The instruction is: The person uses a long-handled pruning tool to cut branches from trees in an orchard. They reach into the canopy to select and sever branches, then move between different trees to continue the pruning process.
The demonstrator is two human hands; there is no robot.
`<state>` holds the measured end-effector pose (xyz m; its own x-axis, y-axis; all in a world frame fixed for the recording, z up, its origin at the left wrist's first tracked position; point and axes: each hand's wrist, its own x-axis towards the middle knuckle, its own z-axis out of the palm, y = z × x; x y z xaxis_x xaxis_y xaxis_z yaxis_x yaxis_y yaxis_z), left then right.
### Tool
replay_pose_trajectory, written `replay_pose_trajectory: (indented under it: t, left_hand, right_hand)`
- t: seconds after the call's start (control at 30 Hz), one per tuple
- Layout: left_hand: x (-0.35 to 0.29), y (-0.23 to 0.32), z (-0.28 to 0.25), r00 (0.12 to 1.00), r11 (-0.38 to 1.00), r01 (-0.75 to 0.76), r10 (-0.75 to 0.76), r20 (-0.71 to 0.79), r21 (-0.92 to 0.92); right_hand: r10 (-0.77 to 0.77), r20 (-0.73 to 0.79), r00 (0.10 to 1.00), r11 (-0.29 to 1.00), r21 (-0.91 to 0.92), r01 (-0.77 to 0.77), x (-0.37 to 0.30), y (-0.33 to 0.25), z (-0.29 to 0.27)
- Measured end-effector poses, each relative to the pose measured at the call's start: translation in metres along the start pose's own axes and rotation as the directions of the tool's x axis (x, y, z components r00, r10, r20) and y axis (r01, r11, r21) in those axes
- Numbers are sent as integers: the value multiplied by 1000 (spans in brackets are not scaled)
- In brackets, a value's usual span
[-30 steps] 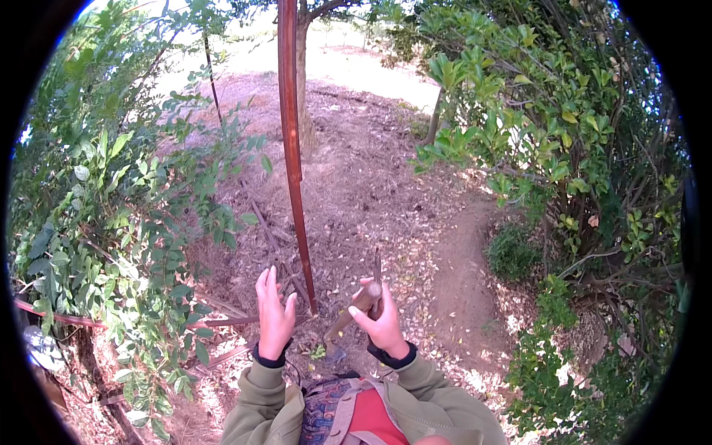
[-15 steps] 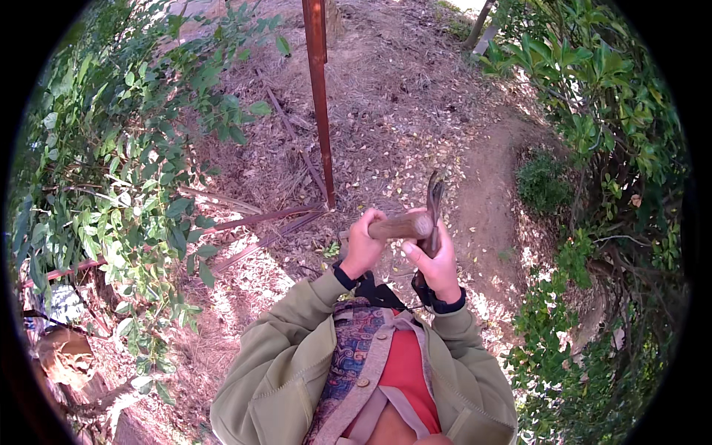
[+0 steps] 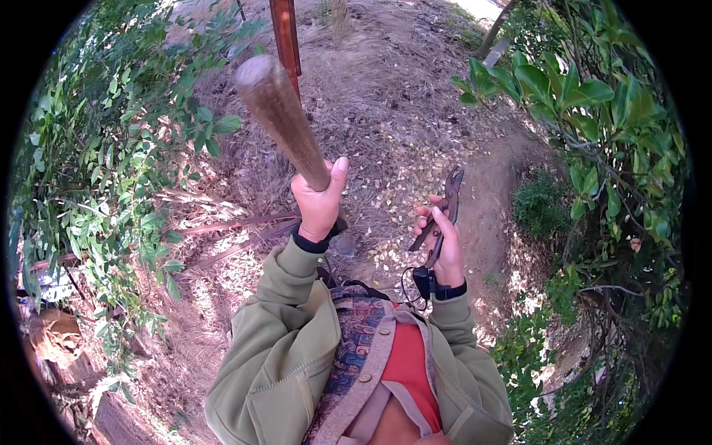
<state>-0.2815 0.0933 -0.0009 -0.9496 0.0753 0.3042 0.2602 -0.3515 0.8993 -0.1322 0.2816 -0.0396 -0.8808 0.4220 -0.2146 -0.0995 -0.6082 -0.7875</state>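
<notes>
Two bare hands show in the head view, both in use above a patch of bare ground [image 3: 386, 141] strewn with dry leaves. Wrapped around the narrower end of a thick wooden handle [image 3: 285, 122], the left hand [image 3: 319, 202] grasps it with the thumb pointing up; the handle slants up and leftward, its blunt end nearest the camera, and what lies below the fist is hard to make out. Well apart from it, the right hand [image 3: 447, 248] holds a dark pair of pliers [image 3: 453, 191], head pointing away from the body and the two grips spread. Along the ground's left edge hangs a leafy bush [image 3: 96, 178], with reddish-brown bars [image 3: 237, 224] lying beside it; along the right edge stand a second bush [image 3: 593, 96] and a low shrub [image 3: 545, 204]. Toward the far edge, a reddish-brown post [image 3: 285, 33] rises partly behind the handle.
</notes>
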Motion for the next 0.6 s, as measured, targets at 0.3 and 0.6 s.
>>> replay_pose_trajectory:
  t: [0.3,0.6]
  left_hand:
    - [65,-60,46,955,964,-262,252,160,45]
    - [185,-178,117,949,984,37,-89,303,173]
  right_hand:
    - [148,-4,989,972,184,-145,94,-14,-27]
    - [165,-163,973,961,248,-122,230,-43,-39]
